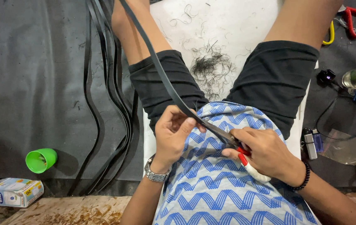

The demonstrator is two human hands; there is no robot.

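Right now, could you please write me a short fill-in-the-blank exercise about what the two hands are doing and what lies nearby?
1. The right hand grips scissors with red and ____ handles.
2. The left hand pinches a long ____ strip.
3. A metal ____ sits on the left wrist.
4. The plastic cup on the floor is ____.

Missing words: white; black; watch; green

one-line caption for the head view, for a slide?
Left hand holds a black strip while right hand cuts it with red-handled scissors.
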